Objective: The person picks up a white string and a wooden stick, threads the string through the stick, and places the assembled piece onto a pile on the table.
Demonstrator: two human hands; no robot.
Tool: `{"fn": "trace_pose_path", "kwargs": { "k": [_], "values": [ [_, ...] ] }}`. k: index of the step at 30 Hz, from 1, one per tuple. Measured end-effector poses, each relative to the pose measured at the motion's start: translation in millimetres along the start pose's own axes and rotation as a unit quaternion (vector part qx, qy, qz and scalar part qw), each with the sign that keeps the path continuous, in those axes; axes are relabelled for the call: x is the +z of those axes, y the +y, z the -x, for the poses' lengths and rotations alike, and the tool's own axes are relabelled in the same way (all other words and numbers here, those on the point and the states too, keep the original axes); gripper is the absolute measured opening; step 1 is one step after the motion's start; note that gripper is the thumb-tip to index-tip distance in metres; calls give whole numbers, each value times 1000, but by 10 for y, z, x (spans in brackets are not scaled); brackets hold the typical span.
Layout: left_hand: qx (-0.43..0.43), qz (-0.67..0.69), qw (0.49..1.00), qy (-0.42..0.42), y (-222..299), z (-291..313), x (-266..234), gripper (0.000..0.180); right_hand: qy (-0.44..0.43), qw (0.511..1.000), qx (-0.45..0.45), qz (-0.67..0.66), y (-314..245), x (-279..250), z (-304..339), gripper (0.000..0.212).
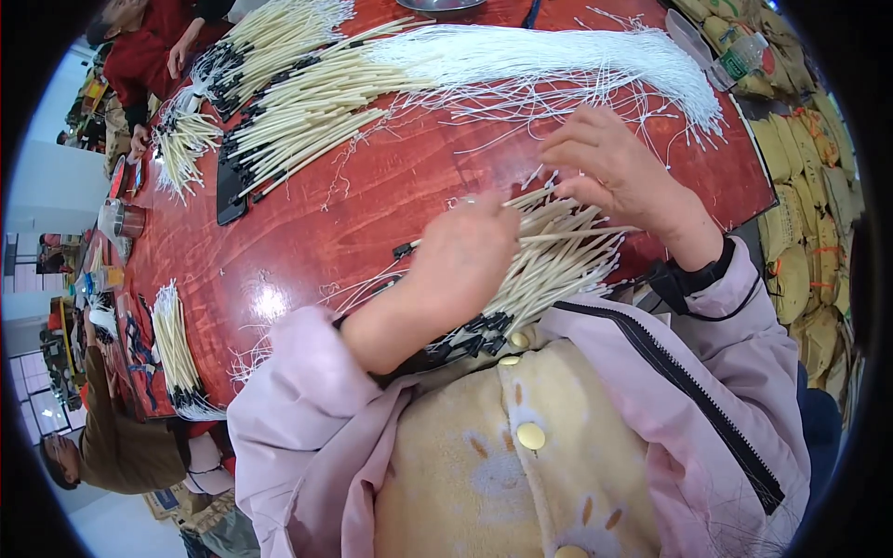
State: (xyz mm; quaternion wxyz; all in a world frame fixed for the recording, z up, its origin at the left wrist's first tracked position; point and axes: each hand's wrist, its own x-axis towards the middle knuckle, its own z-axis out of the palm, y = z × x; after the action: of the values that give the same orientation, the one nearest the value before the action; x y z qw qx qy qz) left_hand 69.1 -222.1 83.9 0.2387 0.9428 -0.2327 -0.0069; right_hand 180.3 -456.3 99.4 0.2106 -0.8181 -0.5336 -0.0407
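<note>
My left hand is closed, its fingers blurred, around a thin cream stick, above a loose bundle of cream sticks at the table's near edge. Several of these sticks have white tips on the right and black ends toward my jacket. Just up and to the right, my right hand curls with thumb and forefinger close to a white cord tip; it seems to pinch a cord, partly hidden by the fingers. Beyond it, a large spread of white cords lies across the table.
Cream sticks with black ends are heaped at the far left, beside a black phone. Another bundle lies at the left edge of the red table. A plastic bottle and stacked sacks are on the right. Other people sit left.
</note>
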Motion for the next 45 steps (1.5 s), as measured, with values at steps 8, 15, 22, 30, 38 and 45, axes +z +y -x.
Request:
{"fn": "trace_pose_path", "kwargs": {
  "k": [8,15,22,30,38,45],
  "values": [
    [-112,24,992,-48,-205,819,-493,46,52,998,21,34,56,-119,13,35],
    [-68,-61,995,-45,-21,531,33,94,29,999,15,3,-86,51,-138,31],
    [-52,-23,991,-119,-95,555,168,95,37,996,70,32,184,91,-40,36],
    [-4,5,994,-107,-83,547,59,85,-46,995,73,57,238,466,-430,45],
    [-85,24,996,-1,-796,-176,-38,51,-101,986,100,90,58,691,-352,55],
    [-141,-32,989,35,-719,-378,0,40,-101,986,112,67,88,717,-322,58]
  ]
}}
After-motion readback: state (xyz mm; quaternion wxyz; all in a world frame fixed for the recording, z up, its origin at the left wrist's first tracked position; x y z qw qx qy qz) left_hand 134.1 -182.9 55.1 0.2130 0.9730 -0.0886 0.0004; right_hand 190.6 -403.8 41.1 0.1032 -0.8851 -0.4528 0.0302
